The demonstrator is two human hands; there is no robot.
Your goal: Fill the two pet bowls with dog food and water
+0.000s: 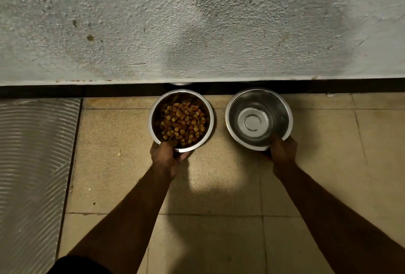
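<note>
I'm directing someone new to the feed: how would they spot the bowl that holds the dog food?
Find the rough grey wall and the dark strip along its foot. Two steel bowls sit on the tan floor tiles just below it. The food bowl is the left one, gripped by the left hand and heaped with brown kibble; its neighbour shows bare metal.

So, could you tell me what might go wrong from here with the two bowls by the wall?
1. The left hand grips the kibble bowl by its near rim only; the dog food is heaped, so a tilt could scatter pieces across the tiled floor.
2. The right hand pinches the other bowl likewise. I cannot tell whether it holds water; if so, a jolt may slosh it.
3. Both bowls sit close to the dark skirting, so pushing further could knock them.
</note>
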